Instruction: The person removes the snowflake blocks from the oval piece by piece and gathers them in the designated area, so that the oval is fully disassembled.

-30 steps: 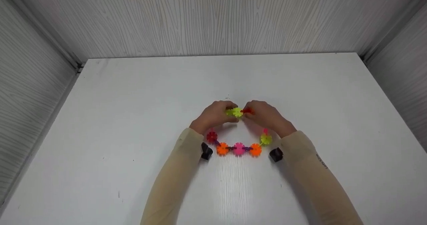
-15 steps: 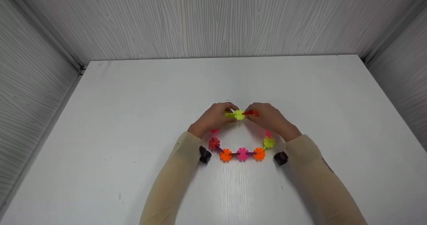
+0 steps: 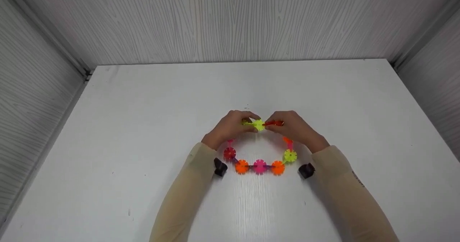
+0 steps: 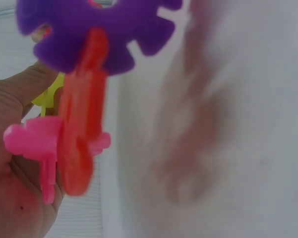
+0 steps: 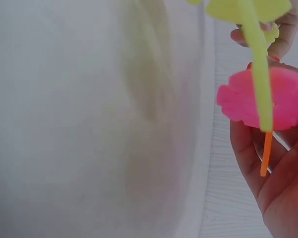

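Note:
A chain of slotted plastic snowflake discs curves between the hands in the head view, with a pink disc point(image 3: 260, 166) at its near middle. My left hand point(image 3: 230, 127) pinches the yellow-green end, where a yellow-green disc point(image 3: 258, 125) stands out past the fingertips. From the other side my right hand point(image 3: 293, 127) pinches a red disc point(image 3: 276, 123), its edge right at that yellow-green disc. The left wrist view has a purple disc point(image 4: 59, 29) and a red disc point(image 4: 79, 134) close up. A bright pink disc point(image 5: 243, 96) hangs before the right palm in the right wrist view.
A white tabletop point(image 3: 143, 109) lies under the hands, with grey wood-grain panels point(image 3: 230, 23) behind and at both sides. Black wrist mounts point(image 3: 306, 170) sit below the sleeve cuffs, near the chain's sides.
My right hand has moved slightly right, and more of the red disc shows in its fingers. An orange disc has come into view below that hand. The left hand keeps its pinch.

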`<state>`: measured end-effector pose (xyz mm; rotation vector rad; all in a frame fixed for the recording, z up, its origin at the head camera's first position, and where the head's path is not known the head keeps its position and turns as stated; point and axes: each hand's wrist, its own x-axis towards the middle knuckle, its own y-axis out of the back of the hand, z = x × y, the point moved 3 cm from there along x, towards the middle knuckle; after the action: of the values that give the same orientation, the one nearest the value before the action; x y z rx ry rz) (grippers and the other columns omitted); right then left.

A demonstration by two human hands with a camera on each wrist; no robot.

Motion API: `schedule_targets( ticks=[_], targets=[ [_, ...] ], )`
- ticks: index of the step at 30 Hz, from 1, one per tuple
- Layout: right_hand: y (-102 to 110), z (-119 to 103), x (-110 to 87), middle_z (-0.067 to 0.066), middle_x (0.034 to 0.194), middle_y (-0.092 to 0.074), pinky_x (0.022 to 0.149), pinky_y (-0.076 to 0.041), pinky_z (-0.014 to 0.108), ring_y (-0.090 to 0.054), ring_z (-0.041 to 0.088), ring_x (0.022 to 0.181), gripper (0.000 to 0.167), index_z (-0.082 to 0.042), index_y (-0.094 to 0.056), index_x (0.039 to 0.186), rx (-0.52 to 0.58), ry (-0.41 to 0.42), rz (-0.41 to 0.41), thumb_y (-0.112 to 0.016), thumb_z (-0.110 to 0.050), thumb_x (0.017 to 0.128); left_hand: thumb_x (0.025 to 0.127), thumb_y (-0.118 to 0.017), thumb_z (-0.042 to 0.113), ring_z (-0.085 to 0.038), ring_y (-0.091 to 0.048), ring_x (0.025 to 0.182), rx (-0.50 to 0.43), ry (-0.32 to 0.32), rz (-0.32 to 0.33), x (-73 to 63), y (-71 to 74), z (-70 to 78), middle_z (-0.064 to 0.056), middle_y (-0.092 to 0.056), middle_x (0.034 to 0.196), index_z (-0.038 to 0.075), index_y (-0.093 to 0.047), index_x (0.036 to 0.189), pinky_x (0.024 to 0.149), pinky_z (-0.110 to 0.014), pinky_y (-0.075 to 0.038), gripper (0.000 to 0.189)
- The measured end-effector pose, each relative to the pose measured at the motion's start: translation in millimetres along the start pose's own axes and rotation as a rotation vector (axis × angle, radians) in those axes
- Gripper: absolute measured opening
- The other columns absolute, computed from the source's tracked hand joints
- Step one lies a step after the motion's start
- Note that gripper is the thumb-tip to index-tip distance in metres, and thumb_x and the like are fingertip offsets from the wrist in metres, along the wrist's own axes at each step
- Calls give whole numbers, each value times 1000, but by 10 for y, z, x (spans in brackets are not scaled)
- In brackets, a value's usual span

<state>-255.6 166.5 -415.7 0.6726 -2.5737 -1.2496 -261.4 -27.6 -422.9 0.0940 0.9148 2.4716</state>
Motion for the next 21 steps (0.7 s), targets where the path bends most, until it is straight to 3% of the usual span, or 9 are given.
schedule_targets(
  ticks=[5, 9, 13, 21],
  targets=[
    [12, -36, -1, 6, 102, -72, 85, -54, 40, -63, 23, 91, 19, -10, -74, 106, -42, 68, 11, -66, -19, 92, 87, -71, 27, -17, -61, 99, -9, -4, -9, -26, 21, -7, 1, -66, 121, 20, -66, 125, 94, -28, -51, 38],
    [18, -18, -5, 5, 103, -71, 84, -54, 38, -62, 22, 90, 21, -12, -73, 111, -47, 54, -10, -65, -19, 92, 88, -71, 25, -17, -61, 98, -14, -1, -3, -48, 73, -22, 0, -67, 120, 19, -66, 125, 94, -28, -51, 38],
    [18, 13, -8, 4, 106, -71, 83, -55, 37, -62, 22, 91, 23, -14, -72, 113, -47, 1, -26, -65, -21, 93, 88, -70, 25, -17, -61, 98, -4, 1, -13, -46, 83, -19, -1, -67, 118, 19, -66, 125, 93, -28, -51, 38],
    [-10, 54, -9, 8, 120, -66, 99, -48, 47, -58, 28, 110, 32, -15, -66, 122, -133, -140, -119, -64, -27, 93, 88, -70, 31, -15, -60, 102, 25, -13, -10, -46, 50, 21, 4, -65, 124, 27, -65, 126, 94, -28, -50, 38]
  ],
)
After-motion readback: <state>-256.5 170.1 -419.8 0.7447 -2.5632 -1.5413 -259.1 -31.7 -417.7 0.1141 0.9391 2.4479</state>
